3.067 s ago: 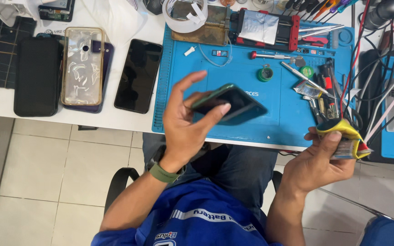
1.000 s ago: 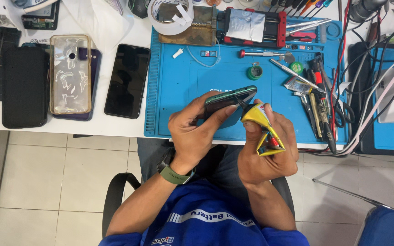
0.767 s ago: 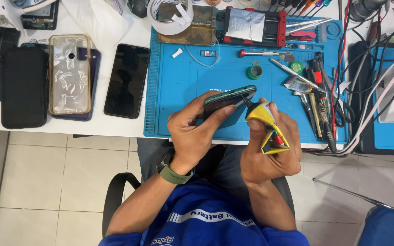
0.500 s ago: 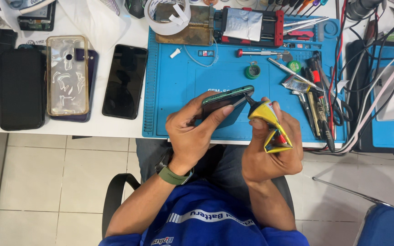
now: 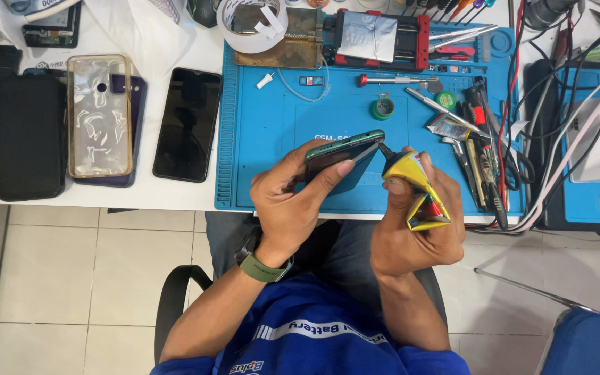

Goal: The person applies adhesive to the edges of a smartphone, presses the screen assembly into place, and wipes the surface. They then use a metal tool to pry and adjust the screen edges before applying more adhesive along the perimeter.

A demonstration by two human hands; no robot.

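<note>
Phone repair workshop, blue repair mat (image 5: pixel 279 118), scattered tools (image 5: pixel 477 132) (screwdrivers, tweezers), spare phones (image 5: pixel 187 125)

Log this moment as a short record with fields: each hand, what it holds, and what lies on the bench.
left hand: grips a dark phone on edge above the blue work mat
right hand: squeezes a rolled yellow glue tube, black nozzle at the phone's right end
wrist: green watch band on the left
mat: tweezers, small tools, tape roll, red-framed clamp
left of mat: three phones lying flat, one in a clear case
right of mat: tangle of cables
</note>
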